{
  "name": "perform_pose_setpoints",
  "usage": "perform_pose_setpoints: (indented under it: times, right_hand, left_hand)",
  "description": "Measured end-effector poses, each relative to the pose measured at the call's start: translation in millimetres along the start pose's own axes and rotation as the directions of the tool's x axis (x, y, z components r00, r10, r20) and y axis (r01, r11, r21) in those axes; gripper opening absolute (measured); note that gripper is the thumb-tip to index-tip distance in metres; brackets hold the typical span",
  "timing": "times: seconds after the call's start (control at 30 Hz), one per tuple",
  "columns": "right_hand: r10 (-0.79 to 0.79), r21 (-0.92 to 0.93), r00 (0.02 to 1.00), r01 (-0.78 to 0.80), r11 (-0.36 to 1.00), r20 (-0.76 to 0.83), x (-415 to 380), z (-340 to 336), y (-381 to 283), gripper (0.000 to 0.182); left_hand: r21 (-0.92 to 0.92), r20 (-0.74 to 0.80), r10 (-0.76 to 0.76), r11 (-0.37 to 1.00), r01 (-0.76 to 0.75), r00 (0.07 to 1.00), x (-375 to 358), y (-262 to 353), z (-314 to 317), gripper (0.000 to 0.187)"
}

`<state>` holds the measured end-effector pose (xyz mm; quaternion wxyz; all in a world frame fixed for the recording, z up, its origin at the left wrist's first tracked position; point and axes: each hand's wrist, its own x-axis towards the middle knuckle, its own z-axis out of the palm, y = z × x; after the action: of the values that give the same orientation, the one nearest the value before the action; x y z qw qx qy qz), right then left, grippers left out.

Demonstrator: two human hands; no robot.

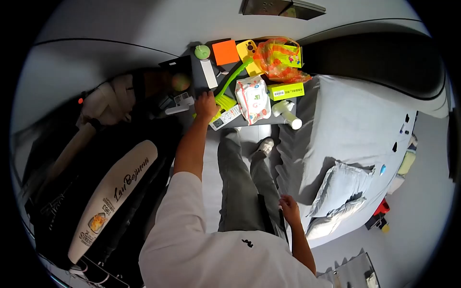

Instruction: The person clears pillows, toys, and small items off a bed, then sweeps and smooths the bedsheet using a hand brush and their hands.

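Observation:
My left hand [206, 106] is at the front left of the dark table [276, 120], fingers closed at a yellow-green item [225, 102]; what they grip is hidden. A long green handle [234, 77] slants up from there. Beside the hand lies a white labelled strip [225, 118]. A pack of wipes [253, 100] sits to its right, with a green box [286, 91] and a white bottle [291, 120] beyond. Low beside my leg hangs my right hand [289, 210], loosely curled with a gap between the fingers, holding nothing visible.
Behind stand an orange box [225, 52], a yellow phone-like item [247, 49], an orange plastic bag [276, 60], a white box [209, 73] and a green round object [202, 52]. A bed [336, 129] is on the right, hanging clothes [113, 201] on the left.

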<state>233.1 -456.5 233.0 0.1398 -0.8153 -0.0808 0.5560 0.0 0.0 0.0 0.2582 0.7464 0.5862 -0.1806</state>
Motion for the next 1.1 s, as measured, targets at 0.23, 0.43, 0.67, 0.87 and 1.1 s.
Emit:
perform_pose_setpoints:
  times: [0.23, 0.43, 0.67, 0.87, 1.1]
  right_hand:
    - [-0.153, -0.11, 0.987, 0.148, 0.983, -0.039, 1, 37, -51, 0.034]
    - [-0.192, -0.096, 0.975, 0.182, 0.979, -0.111, -37, 25, -96, 0.037]
    - [-0.51, -0.213, 0.714, 0.47, 0.857, -0.48, -82, -4, -143, 0.055]
    - [-0.688, -0.63, 0.428, 0.294, 0.719, -0.586, -136, -54, -102, 0.064]
    - [-0.229, -0.286, 0.684, 0.03, 0.958, -0.693, -177, -86, 38, 0.035]
  left_hand:
    - [-0.064, 0.068, 0.07, 0.996, -0.066, 0.995, -2, -13, -39, 0.064]
    - [-0.129, -0.215, 0.228, 0.957, -0.26, 0.95, -88, -12, -69, 0.049]
    - [-0.178, -0.09, 0.592, 0.782, -0.598, 0.801, -198, 90, -135, 0.043]
    - [-0.006, 0.202, 0.942, 0.277, -0.961, 0.27, -277, 229, -146, 0.038]
    - [0.039, 0.349, 0.872, -0.38, -0.924, -0.344, -399, 369, -111, 0.036]
